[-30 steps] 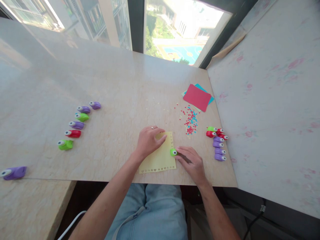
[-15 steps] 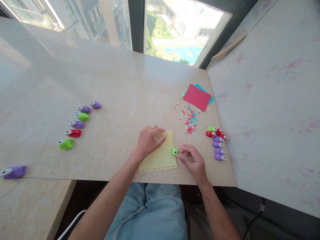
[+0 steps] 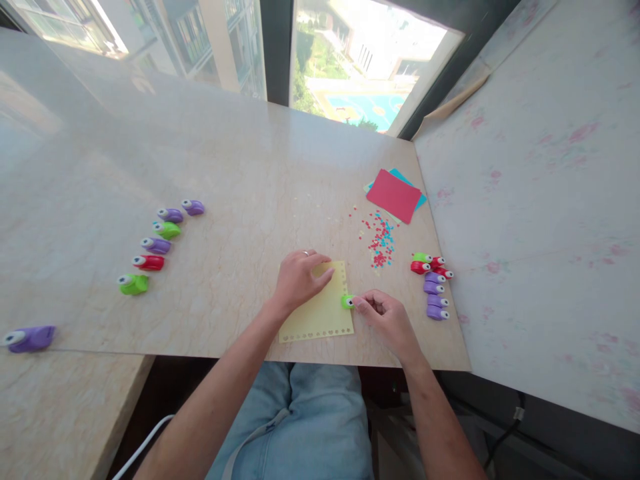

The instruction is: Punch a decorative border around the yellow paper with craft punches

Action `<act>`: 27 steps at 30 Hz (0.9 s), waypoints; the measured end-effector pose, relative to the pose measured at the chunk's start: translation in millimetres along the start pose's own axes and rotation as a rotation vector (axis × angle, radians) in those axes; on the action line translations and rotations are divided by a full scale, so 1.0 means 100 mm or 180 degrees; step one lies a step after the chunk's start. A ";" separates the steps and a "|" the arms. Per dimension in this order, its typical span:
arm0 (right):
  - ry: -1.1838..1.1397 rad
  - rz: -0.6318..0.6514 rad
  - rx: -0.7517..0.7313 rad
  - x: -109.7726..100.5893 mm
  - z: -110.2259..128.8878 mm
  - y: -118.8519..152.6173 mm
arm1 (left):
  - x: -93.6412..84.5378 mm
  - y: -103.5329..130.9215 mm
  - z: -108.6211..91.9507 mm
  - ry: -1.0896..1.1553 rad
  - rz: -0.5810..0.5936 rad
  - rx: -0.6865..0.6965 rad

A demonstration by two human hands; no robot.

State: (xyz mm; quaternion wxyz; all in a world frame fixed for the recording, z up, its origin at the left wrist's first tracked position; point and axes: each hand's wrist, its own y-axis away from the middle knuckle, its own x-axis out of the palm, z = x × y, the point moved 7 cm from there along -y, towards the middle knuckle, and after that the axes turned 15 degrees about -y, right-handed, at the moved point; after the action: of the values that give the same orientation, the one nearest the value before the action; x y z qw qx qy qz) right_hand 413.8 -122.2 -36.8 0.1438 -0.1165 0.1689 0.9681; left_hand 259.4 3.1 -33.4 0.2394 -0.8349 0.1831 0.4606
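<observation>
A yellow sheet of paper (image 3: 316,321) lies near the table's front edge, with small shaped holes punched along its bottom and right edges. My left hand (image 3: 301,283) rests on the sheet's upper part, thumb and fingers apart. At the right edge of the paper sits a small green craft punch (image 3: 346,302) with a white top and a dark shape on it. My right hand (image 3: 387,319) has its thumb and index finger closed on the punch's white end. The other fingers are curled, and the punch's underside is hidden.
Small red and blue paper cutouts (image 3: 383,243) lie scattered beyond my right hand. Behind them is a red card (image 3: 394,195) on blue ones. Several punches (image 3: 434,288) cluster at right; others (image 3: 156,245) line up at left. A purple punch (image 3: 31,339) lies far left. A floral wall (image 3: 530,220) borders the right.
My right thumb and index finger have moved left and closed on the green craft punch; before, they were apart beside it. My left hand stays on the paper.
</observation>
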 end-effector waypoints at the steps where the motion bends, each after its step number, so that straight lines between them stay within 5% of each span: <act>1: 0.0069 -0.0027 -0.0013 0.00 0.01 0.00 | 0.00 0.00 0.00 -0.0007 0.0006 0.0010; 14: 0.0064 0.0135 0.0521 0.05 -0.07 -0.02 | 0.03 0.00 -0.05 -0.0045 0.0016 0.0043; 27: -0.0186 0.0077 0.0550 0.00 -0.13 -0.04 | 0.04 -0.01 -0.05 -0.0044 -0.0001 0.0026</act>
State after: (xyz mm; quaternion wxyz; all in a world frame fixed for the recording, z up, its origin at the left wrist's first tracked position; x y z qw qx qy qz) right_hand 417.4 -123.2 -49.9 0.1465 -0.0734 0.2489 0.9546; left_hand 264.8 0.8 -34.2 0.2441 -0.8307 0.1833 0.4656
